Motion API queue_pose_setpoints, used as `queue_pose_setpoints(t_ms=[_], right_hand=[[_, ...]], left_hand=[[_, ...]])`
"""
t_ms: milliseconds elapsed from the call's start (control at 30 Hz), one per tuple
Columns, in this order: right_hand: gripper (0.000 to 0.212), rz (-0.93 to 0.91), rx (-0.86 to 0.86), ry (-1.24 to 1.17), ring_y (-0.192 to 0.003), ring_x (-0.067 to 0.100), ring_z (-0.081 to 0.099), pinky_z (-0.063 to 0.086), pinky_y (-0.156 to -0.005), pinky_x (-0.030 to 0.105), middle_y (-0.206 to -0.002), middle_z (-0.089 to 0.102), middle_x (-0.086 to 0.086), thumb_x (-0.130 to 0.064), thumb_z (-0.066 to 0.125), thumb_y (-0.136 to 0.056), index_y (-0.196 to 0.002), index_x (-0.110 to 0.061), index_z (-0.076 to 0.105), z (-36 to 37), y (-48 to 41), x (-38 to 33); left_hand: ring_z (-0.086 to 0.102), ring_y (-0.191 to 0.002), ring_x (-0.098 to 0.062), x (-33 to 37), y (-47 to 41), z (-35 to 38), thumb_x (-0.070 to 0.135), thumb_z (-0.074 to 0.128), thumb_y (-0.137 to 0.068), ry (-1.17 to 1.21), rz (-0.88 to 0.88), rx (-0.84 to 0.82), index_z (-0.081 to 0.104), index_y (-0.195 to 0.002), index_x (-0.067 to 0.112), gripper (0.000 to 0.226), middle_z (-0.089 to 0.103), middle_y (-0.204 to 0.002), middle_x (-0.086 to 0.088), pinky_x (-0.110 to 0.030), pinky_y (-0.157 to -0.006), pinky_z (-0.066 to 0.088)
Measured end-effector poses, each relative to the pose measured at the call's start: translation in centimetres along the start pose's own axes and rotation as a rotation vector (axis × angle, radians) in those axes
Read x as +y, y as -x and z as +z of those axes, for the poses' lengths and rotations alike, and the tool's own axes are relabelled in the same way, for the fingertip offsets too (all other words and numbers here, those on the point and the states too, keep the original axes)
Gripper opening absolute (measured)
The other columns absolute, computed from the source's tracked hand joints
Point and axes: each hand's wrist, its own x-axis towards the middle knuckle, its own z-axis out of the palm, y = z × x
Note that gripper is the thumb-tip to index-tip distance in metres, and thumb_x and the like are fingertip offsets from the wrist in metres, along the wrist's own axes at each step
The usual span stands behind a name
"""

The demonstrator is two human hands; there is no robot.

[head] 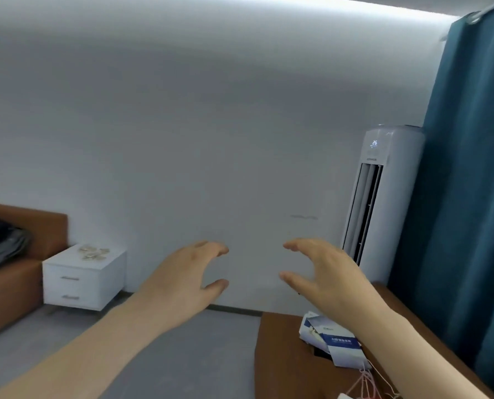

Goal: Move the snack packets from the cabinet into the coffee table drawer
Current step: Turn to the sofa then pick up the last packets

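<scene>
Both hands are raised in front of the white wall (pixel 211 125) and hold nothing. The left hand (pixel 182 280) has its fingers curled and spread away from the thumb, like a loose claw, and it touches no object. The right hand (pixel 323 277) faces it in the same shape, thumb low and fingers above, also empty. The two hands are near each other with a clear gap between them, and both bare forearms run out of the lower edge of the view.

To the left of the left hand, against the wall, stands a white cabinet (pixel 82 280) with two drawers, both closed. On its top lie some small pale snack packets (pixel 92 252); they are blurred, so I cannot tell their number or print. What is inside the drawers is hidden.

Left of the cabinet is a brown sofa (pixel 10 286), cut off by the frame edge, with a dark cloth (pixel 1 243) lying on it.

Below the right hand there is a brown table surface (pixel 280 355), partly covered by the right forearm. On it lie white and blue paper bags (pixel 335 344) and some pink string (pixel 363 378); the text on them is too small to read. No drawer of this table is visible.

Behind the right hand stands a white tower air conditioner (pixel 384 197) showing 26, and beside it hangs a teal curtain (pixel 470 197).
</scene>
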Motion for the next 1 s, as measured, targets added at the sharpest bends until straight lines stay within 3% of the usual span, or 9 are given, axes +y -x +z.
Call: queue_pose_setpoints(t_ms=[200,400,667,1000], right_hand=[[0.051,-0.038,-0.038,-0.051,-0.129,0.002,0.037,0.023,-0.095,0.012,-0.138,0.045,-0.018,-0.048,0.055,-0.09,-0.137,-0.034,0.042,6.4,-10.8,0.0],[0.051,-0.045,-0.072,-0.081,-0.128,0.003,0.039,0.028,-0.1,0.017,-0.138,0.045,-0.018,-0.049,0.056,-0.089,-0.136,-0.035,0.042,12.2,-19.9,1.6],[0.051,-0.079,-0.111,-0.107,-0.128,0.004,0.04,0.029,-0.102,0.018,-0.136,0.047,-0.015,-0.047,0.058,-0.088,-0.135,-0.032,0.045,20.3,-30.5,8.2],[0.05,-0.197,-0.174,-0.209,-0.128,0.002,0.039,0.029,-0.102,0.017,-0.137,0.046,-0.017,-0.045,0.059,-0.089,-0.135,-0.032,0.044,28.8,-45.5,14.2]], left_hand=[[0.047,-0.116,-0.004,-9.1,-6.3,1.3,0.036,0.061,-0.088,-0.027,-0.073,0.0,0.046,-0.131,0.029,0.047,0.051,-0.129,0.013,-0.015,-0.095,0.035],[0.047,-0.117,-0.005,-16.5,-13.0,3.7,0.036,0.06,-0.088,-0.04,-0.109,-0.012,0.045,-0.132,0.029,0.047,0.051,-0.13,0.012,-0.015,-0.094,0.034],[0.047,-0.116,-0.005,-23.3,-21.9,10.4,0.035,0.06,-0.089,-0.068,-0.169,-0.042,0.046,-0.132,0.027,0.046,0.052,-0.129,0.011,-0.012,-0.089,0.032],[0.044,-0.119,-0.001,-31.6,-31.7,17.1,0.041,0.058,-0.089,-0.127,-0.345,-0.042,0.042,-0.133,0.034,0.047,0.047,-0.131,0.017,-0.012,-0.094,0.031]])
